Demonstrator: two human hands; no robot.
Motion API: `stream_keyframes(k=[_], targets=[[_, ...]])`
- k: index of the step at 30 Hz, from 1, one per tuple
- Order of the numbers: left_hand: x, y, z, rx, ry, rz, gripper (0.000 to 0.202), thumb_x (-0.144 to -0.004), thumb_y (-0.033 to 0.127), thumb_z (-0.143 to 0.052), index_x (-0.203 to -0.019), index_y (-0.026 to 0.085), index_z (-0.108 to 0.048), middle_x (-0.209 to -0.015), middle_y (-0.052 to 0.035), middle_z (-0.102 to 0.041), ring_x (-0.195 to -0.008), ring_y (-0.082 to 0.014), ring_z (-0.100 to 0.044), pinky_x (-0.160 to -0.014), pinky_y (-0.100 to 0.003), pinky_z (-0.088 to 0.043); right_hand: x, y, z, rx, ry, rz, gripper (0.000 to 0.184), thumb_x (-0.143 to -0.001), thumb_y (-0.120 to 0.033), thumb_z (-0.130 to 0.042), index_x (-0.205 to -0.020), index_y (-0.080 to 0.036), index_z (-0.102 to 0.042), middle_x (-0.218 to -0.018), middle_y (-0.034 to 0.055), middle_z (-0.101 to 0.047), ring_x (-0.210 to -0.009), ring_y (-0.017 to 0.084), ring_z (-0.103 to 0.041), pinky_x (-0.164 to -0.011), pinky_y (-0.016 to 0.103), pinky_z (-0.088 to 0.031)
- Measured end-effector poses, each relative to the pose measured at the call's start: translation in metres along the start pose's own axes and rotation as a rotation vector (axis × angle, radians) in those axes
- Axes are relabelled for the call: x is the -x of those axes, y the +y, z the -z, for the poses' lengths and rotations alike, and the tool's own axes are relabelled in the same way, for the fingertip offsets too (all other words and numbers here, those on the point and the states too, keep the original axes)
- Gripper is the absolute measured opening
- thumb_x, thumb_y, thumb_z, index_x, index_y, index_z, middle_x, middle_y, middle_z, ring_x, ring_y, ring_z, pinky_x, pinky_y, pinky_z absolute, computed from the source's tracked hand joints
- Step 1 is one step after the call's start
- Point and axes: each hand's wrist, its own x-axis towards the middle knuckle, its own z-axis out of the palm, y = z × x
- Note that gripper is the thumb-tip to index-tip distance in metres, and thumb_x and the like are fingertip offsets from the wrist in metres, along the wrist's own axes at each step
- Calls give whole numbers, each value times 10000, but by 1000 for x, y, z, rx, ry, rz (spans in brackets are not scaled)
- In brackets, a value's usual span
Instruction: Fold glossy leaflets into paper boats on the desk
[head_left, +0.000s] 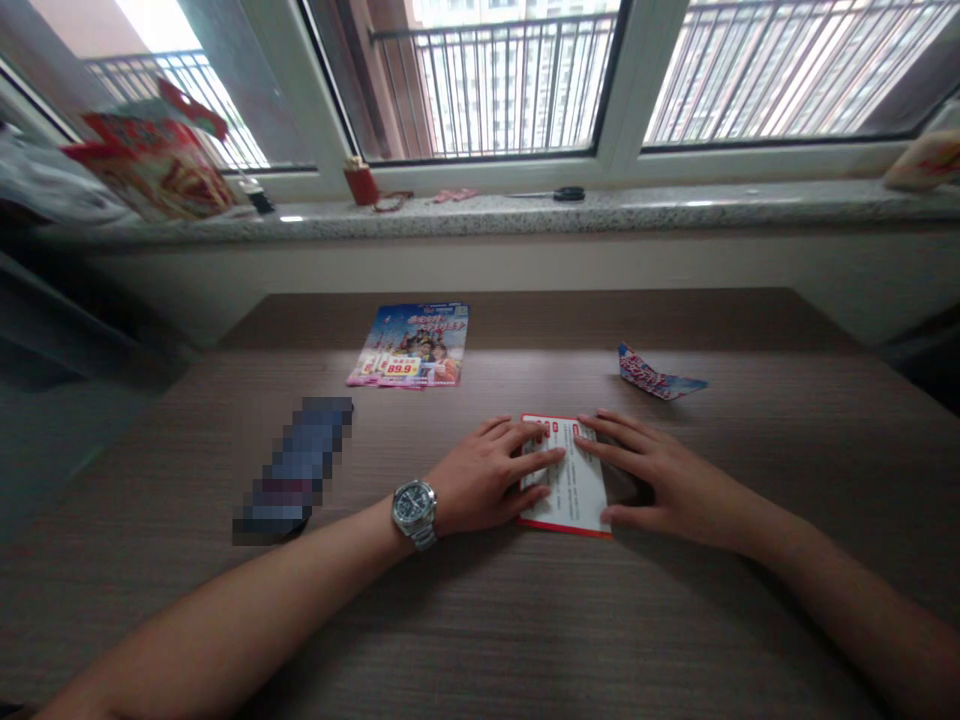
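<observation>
A white, red-edged printed paper rectangle (577,500) lies on the brown wood-grain table (480,630). The left hand (484,475) spreads over it and the right hand (664,480) touches its right side, fingers apart, neither gripping, apparently to hold it flat.

Silver-toned wristwatch (414,508) on left wrist, just behind left hand (480,480); round case, dark dial with pale markings too small to read, shiny bezel, metal link bracelet; left forearm (300,570) otherwise bare; right hand (679,485), wrist and forearm (825,560) bare, slender fingers
</observation>
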Motion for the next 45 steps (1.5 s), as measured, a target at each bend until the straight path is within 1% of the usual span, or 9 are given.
stream_keyframes(k=[4,8,11,17,19,22,27,36,45], targets=[[-1,-1,0,35,50,17,406,-1028,332,-468,-1414,225,-533,-1439,-124,-523,-1348,-258,-493,-1163,-488,-390,-2,0,-1,2,3,1,801,-868,-517,-684,-1560,-284,-356,-1620,124,-348,-1499,353,-274,-1165,602,-324],[-2,-1,2,-3,70,-46,399,-1021,367,-483,-1378,208,-565,-1487,-126,-492,-1398,-262,-448,-1205,-495,-333,-4,1,-5,-6,21,9,795,-891,-486,-661,-1577,-286,-312,-1641,124,-297,-1509,361,-244,-1170,615,-301],[-2,1,3,-17,40,-105,396,-1019,392,-484,-1370,230,-572,-1498,-114,-490,-1404,-258,-444,-1216,-498,-310,-5,2,-6,-13,28,10,795,-901,-477,-650,-1584,-285,-292,-1647,127,-279,-1513,361,-231,-1177,620,-280],[-1,3,3,25,-57,-154,402,-1009,453,-511,-1361,274,-585,-1486,-124,-496,-1359,-283,-489,-1135,-488,-418,-8,2,-6,-75,49,-2,710,-923,-454,-624,-1559,-307,-344,-1635,122,-318,-1503,356,-263,-1177,624,-272],[-1,3,3,32,-63,-141,404,-1008,451,-516,-1368,279,-581,-1491,-128,-489,-1345,-291,-499,-1113,-490,-439,-10,2,-5,-142,106,-28,542,-947,-400,-595,-1467,-301,-476,-1566,124,-423,-1453,337,-367,-1155,593,-338],[-2,3,4,38,-59,-140,403,-1006,451,-520,-1363,277,-589,-1485,-130,-494,-1329,-290,-512,-1111,-487,-442,-15,3,-5,-219,221,-93,237,-962,-326,-568,-1177,-251,-633,-1326,129,-572,-1251,289,-562,-1037,505,-491],[-2,3,4,40,-69,-141,401,-1013,450,-507,-1361,271,-594,-1481,-130,-497,-1325,-284,-515,-1113,-484,-443,-19,4,-7,-221,283,-132,52,-927,-260,-611,-937,-219,-641,-1178,118,-556,-1134,277,-588,-984,487,-508],[-3,3,3,67,-54,-134,394,-1002,450,-535,-1350,281,-606,-1473,-119,-511,-1327,-279,-514,-1113,-482,-444,-12,-3,-4,-251,207,-113,18,-866,-214,-681,-851,-221,-673,-1153,100,-569,-1115,284,-564,-974,501,-482],[-2,2,3,54,-87,-130,412,-1015,466,-500,-1371,280,-590,-1495,-115,-487,-1343,-275,-499,-1124,-479,-433,-5,-17,8,-301,-16,-4,78,-888,-271,-680,-830,-220,-668,-1069,79,-580,-1092,268,-525,-937,441,-462]])
